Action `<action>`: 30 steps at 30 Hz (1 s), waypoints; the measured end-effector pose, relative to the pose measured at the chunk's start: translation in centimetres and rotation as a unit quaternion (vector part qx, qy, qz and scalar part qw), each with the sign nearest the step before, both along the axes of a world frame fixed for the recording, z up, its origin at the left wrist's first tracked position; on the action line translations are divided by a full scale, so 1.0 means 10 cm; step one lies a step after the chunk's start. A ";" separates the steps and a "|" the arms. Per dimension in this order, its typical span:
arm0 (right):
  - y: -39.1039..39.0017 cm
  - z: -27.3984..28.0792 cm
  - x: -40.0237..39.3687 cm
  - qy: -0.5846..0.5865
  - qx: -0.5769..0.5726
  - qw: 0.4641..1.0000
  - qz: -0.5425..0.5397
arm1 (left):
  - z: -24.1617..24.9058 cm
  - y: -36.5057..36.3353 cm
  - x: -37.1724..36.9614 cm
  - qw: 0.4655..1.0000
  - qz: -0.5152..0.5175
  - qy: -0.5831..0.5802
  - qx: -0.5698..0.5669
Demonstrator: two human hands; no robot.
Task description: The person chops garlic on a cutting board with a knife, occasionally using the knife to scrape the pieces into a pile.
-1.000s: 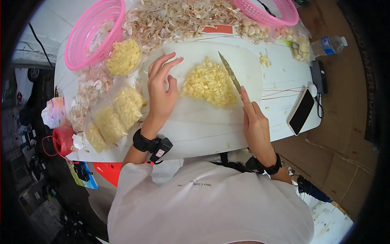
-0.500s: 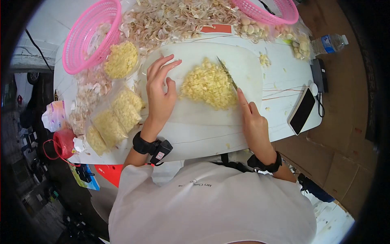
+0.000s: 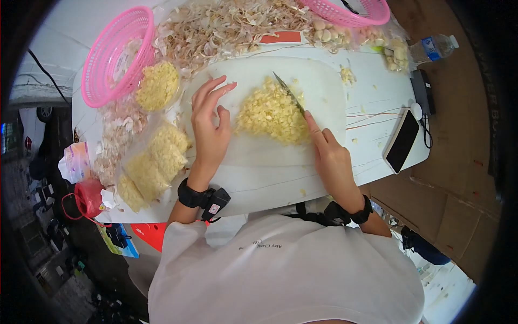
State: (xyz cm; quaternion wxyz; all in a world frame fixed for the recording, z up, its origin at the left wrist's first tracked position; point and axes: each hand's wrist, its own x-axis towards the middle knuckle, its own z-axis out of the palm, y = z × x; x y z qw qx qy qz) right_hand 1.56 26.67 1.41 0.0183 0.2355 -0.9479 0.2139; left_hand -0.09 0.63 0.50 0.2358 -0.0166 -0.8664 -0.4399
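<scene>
A heap of chopped yellow garlic (image 3: pixel 272 112) lies on a white cutting board (image 3: pixel 324 92). My right hand (image 3: pixel 330 157) grips a knife (image 3: pixel 288 92) whose blade rests in the right side of the heap, index finger stretched along its back. My left hand (image 3: pixel 209 128) lies flat on the board just left of the heap, fingers spread and holding nothing.
Clear bags of chopped garlic (image 3: pixel 156 156) and another pile (image 3: pixel 157 85) lie to the left. Two pink baskets (image 3: pixel 110 56) (image 3: pixel 350 12), garlic skins (image 3: pixel 226 24) and peeled cloves (image 3: pixel 329 33) line the far edge. A phone (image 3: pixel 402 141) and water bottle (image 3: pixel 431 48) sit right.
The knife has moved left from the heap's right edge into the heap. My right hand followed it. My left hand has barely shifted.
</scene>
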 end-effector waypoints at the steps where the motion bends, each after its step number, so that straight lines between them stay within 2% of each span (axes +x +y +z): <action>1: -0.02 -0.01 0.01 -0.002 -0.002 1.000 0.002 | 0.00 0.00 0.00 1.000 -0.001 0.003 -0.003; 3: -0.04 -0.01 0.04 -0.001 0.083 0.997 -0.007 | 0.00 0.00 0.00 1.000 -0.001 0.005 -0.006; 7: 0.07 0.01 -0.07 0.000 0.026 1.000 0.013 | 0.02 0.00 -0.01 1.000 0.000 -0.005 0.003; 9: 0.08 0.09 -0.10 -0.013 -0.049 0.999 0.019 | 0.02 0.00 -0.01 1.000 0.002 -0.004 -0.008; 13: 0.02 0.12 -0.01 -0.005 -0.057 0.998 0.005 | 0.04 0.01 0.01 1.000 0.001 -0.005 -0.009; 15: 0.01 0.05 0.01 -0.002 0.006 1.000 0.026 | 0.04 0.02 -0.01 1.000 0.003 -0.013 -0.001; 21: 0.00 0.01 0.01 0.035 0.070 0.996 0.037 | 0.02 0.01 -0.01 1.000 0.001 0.001 -0.005; 25: 0.06 0.08 -0.04 0.000 0.022 0.999 0.039 | 0.04 0.03 0.01 1.000 -0.001 -0.013 0.010; 27: 0.08 0.16 -0.04 -0.018 -0.050 0.998 0.026 | 0.05 0.02 0.02 1.000 -0.003 -0.011 0.011; 30: 0.17 0.23 0.11 -0.013 -0.012 0.999 0.029 | 0.06 0.02 0.03 1.000 -0.002 -0.011 -0.003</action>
